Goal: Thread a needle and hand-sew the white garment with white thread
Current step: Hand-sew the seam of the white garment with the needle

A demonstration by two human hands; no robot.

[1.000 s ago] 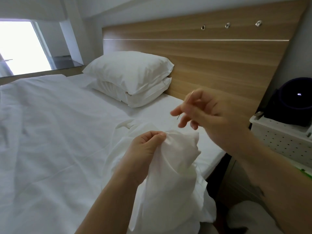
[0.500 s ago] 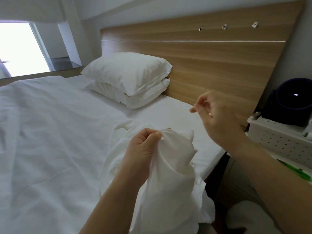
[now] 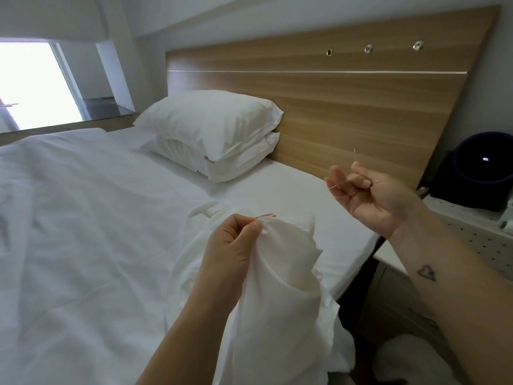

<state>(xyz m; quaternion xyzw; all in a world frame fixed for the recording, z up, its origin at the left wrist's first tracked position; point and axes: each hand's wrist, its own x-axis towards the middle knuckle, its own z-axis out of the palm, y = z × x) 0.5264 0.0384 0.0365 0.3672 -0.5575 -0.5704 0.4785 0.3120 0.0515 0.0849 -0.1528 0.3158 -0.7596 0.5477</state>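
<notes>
A white-sheeted bed [image 3: 83, 218] is stretching toward a pale wooden headboard [image 3: 333, 107]. The left hand [image 3: 233, 254] is pinching, thumb against forefinger, a fold of the soft white cloth garment [image 3: 283, 273], which is hanging below them. The right hand [image 3: 372, 198] is holding its fingers curled, with fine white thread [image 3: 337, 185] crossing them. I'm thinking it could snag there or slip from the eye. Above those fingertips a thin steel needle [image 3: 355, 154], apparently pinched, is poking almost straight up, its long axis near vertical.
</notes>
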